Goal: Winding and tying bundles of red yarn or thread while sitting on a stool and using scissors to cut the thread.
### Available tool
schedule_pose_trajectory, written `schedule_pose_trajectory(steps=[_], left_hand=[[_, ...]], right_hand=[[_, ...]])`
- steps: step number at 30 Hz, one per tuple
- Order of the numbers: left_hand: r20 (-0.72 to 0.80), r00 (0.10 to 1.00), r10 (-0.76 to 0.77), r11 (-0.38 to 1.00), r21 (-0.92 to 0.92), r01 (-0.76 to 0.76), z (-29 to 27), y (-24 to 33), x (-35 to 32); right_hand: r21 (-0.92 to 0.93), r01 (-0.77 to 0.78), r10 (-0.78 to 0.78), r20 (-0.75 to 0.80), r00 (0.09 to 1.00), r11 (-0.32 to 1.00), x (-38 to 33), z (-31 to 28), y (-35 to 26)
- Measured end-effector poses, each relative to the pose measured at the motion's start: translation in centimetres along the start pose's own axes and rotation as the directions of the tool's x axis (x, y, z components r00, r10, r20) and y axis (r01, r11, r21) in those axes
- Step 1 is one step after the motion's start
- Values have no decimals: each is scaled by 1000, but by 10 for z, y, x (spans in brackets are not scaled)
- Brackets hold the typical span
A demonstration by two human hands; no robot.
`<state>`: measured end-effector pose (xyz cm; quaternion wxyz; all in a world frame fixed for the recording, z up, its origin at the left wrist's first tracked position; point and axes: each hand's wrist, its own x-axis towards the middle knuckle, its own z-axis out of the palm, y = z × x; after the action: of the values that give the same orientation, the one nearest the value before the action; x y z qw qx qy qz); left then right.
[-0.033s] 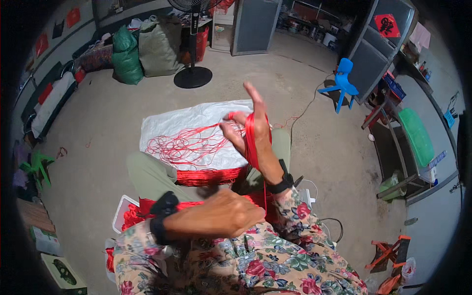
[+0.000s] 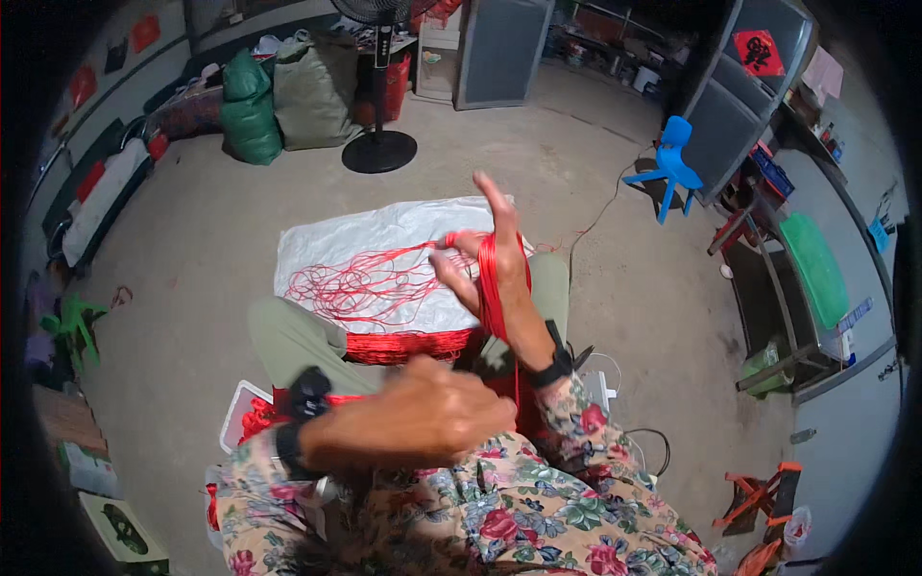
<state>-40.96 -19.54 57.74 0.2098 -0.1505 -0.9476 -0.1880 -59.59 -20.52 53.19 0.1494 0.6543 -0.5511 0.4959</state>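
My right hand (image 2: 485, 264) is raised over my knees, fingers spread, with red cord (image 2: 492, 288) wound in a loop around its palm. From the loop one taut strand drops to my left hand (image 2: 423, 418), which lies across my lap with curled fingers pinching that strand's lower end. Another strand leads left into a loose tangle of red cord (image 2: 355, 283) spread on a white plastic sheet (image 2: 336, 235) on the floor. A tight bundle of red cord (image 2: 403, 348) lies at the sheet's near edge between my knees.
A white tray (image 2: 235, 422) with red pieces sits by my left knee, a white power strip (image 2: 600, 389) by my right. Farther off stand a pedestal fan (image 2: 379, 149), green sacks (image 2: 250, 120), a blue child's chair (image 2: 672, 168) and a green stool (image 2: 72, 322).
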Motion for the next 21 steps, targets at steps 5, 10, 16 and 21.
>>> schedule_pose_trajectory(steps=[5,10,16,21], left_hand=[[-392,905,-163,985,-15,171,-81,-49,4],[-408,852,-328,902,-402,154,-33,-91,4],[-104,987,-124,969,-226,98,71,-38,0],[18,999,-37,983,180,33,-20,-5,-4]], right_hand=[[413,58,-123,133,984,909,-10,-36,-88],[816,7,-122,78,989,578,-8,-53,-112],[205,-20,51,-146,988,978,18,-21,-26],[19,67,-68,36,997,998,-12,-2,-8]])
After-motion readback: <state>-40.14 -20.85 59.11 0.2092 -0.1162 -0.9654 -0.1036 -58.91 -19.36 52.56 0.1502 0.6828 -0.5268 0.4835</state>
